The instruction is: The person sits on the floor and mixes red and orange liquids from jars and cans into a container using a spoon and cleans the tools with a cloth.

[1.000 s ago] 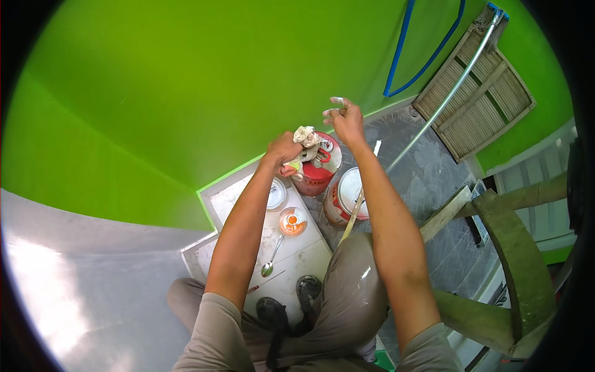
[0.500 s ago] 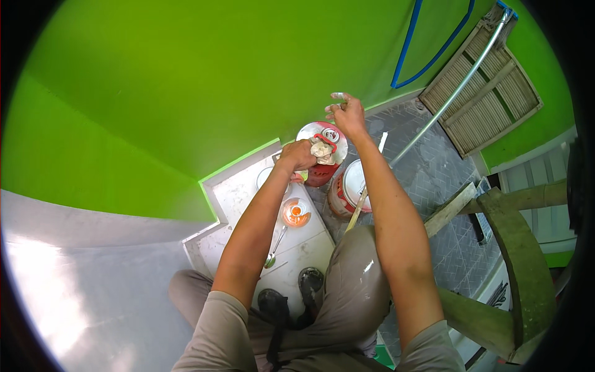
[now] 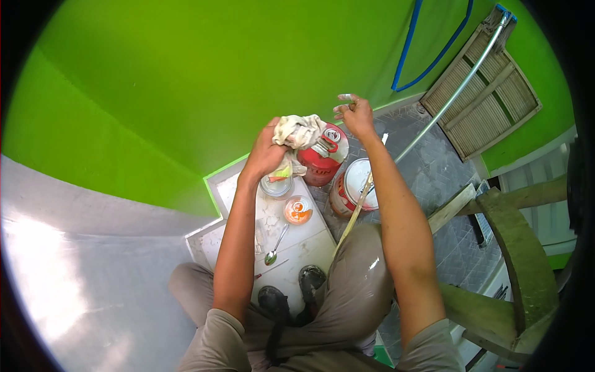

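Rag (image 3: 299, 131) is the thing your left hand (image 3: 265, 155) holds: a crumpled, dirty white cloth, bunched in your curled fingers and sticking up past your thumb. Your left hand is shut tight around it. Your right hand (image 3: 354, 116) is just to the right of the rag, not touching it. That hand is open, with the fingers spread and pale paint on the tips, and it holds nothing.

Right under your left hand sits a small round tin (image 3: 276, 185) with a pale top. A little closer to you from that hand is a small cup (image 3: 298, 209) with orange stuff in it. Closer still lies a metal spoon (image 3: 273, 248) on the white board (image 3: 297, 245), and your two dark shoes (image 3: 291, 294) stand at the near end of that board.

Between your two hands, and lower down, is a red can (image 3: 321, 162) with a red handle on top. Below your right arm is a bigger bucket (image 3: 353, 186) with a white lid, and a pale stick (image 3: 354, 214) leans across it.

Past both hands the wall (image 3: 217, 74) is bright green. Far to the right of your right hand a slatted wooden panel (image 3: 480, 102) leans on the wall, with a shiny pipe (image 3: 455, 93) across it and a blue hose (image 3: 427, 53) beside it. A green wooden frame (image 3: 520, 260) stands far out on your right side.
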The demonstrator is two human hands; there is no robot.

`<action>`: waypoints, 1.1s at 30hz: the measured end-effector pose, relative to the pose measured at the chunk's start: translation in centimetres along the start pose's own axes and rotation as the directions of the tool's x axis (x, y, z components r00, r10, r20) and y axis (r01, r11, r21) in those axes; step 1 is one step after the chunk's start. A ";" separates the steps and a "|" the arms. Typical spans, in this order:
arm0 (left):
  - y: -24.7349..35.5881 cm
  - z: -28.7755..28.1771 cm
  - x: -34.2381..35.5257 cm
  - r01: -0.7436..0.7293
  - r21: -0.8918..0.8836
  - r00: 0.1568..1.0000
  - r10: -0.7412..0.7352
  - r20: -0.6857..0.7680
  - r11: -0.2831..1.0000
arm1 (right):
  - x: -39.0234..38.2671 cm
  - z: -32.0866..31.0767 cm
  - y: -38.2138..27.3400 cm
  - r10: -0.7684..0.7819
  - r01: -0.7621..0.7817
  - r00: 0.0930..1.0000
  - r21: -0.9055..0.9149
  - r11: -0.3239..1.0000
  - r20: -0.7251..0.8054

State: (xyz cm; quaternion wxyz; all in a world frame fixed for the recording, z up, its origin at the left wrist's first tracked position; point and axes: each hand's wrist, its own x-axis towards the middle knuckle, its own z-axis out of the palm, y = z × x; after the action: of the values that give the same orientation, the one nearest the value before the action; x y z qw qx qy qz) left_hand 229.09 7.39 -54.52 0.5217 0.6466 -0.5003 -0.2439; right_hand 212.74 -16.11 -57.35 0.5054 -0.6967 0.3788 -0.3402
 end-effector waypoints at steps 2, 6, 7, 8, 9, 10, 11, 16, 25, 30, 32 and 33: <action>1.0 -2.9 -3.5 -0.038 -0.026 0.994 0.035 -0.102 0.999 | 0.0 0.0 1.0 0.000 0.000 1.000 0.005 1.000 0.017; -0.9 -4.5 -10.6 0.166 0.273 0.878 -0.016 -0.478 0.948 | -0.3 0.4 2.5 0.028 -0.015 0.998 -0.197 0.980 0.064; -2.1 -4.1 -12.0 0.247 0.395 0.841 0.007 -0.542 0.885 | -0.5 0.5 2.8 0.048 -0.013 0.993 -0.310 0.951 0.106; -3.7 -3.6 -13.0 0.373 0.419 0.828 -0.093 -0.553 0.828 | -0.5 0.6 3.1 0.083 -0.033 0.992 -0.434 0.900 0.098; -5.5 -2.8 -14.0 0.416 0.458 0.812 -0.094 -0.576 0.786 | -0.7 0.7 3.5 0.058 0.009 0.988 -0.422 0.907 0.144; -7.2 -2.0 -14.9 0.466 0.467 0.818 -0.165 -0.551 0.752 | -1.1 0.7 4.0 0.049 0.045 0.984 -0.501 0.864 0.173; -9.1 -1.3 -15.5 0.464 0.475 0.806 -0.134 -0.577 0.748 | -1.3 0.8 4.4 0.051 0.058 0.985 -0.596 0.801 0.165; -16.5 0.7 -17.5 0.613 0.456 0.775 -0.376 -0.508 0.645 | -1.9 0.5 6.4 0.155 0.037 0.962 -0.668 0.743 0.225; -13.3 4.1 -20.0 0.597 0.420 0.702 -0.191 -0.687 0.684 | -2.2 0.4 6.9 0.253 0.094 0.903 -0.733 0.673 0.348; -9.4 8.0 -23.2 0.253 -0.077 0.780 -0.251 -0.573 0.964 | -1.8 1.5 6.9 0.239 0.151 0.903 -0.786 0.600 0.356; -9.0 9.3 -24.2 0.257 0.010 0.828 -0.215 -0.517 0.966 | -1.9 1.8 7.3 0.243 0.104 0.928 -0.821 0.561 0.284; -9.1 9.9 -24.5 0.228 0.069 0.898 -0.182 -0.401 0.971 | -1.9 1.9 7.5 0.226 0.128 0.920 -0.793 0.596 0.319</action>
State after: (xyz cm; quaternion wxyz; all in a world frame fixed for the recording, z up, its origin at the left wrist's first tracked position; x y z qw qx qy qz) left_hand 215.05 24.81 -71.29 0.5448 0.7602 -0.3277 -0.1342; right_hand 212.01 -15.11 -65.22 0.2120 -0.8902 0.4024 0.0254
